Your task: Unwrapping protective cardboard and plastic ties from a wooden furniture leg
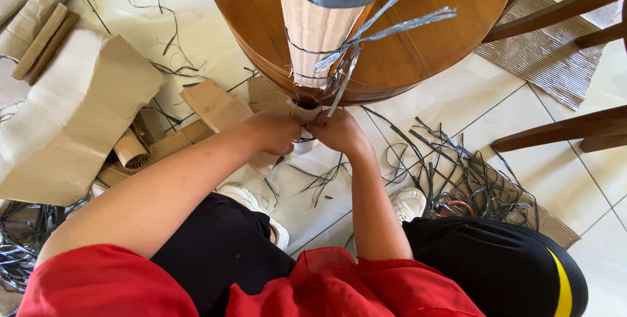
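Both hands, left (274, 131) and right (339, 131), pinch cardboard-wrapped leg (320, 30) end; grey straps (385, 30) dangling; cardboard scraps (215, 105) on floor; fingertips hidden.

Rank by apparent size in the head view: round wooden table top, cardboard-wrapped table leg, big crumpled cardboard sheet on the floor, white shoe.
1. Round wooden table top, though cut off at the frame edge.
2. Big crumpled cardboard sheet.
3. Cardboard-wrapped table leg; nearer the camera, so its rank against the sheet is unsure.
4. White shoe, partly hidden.
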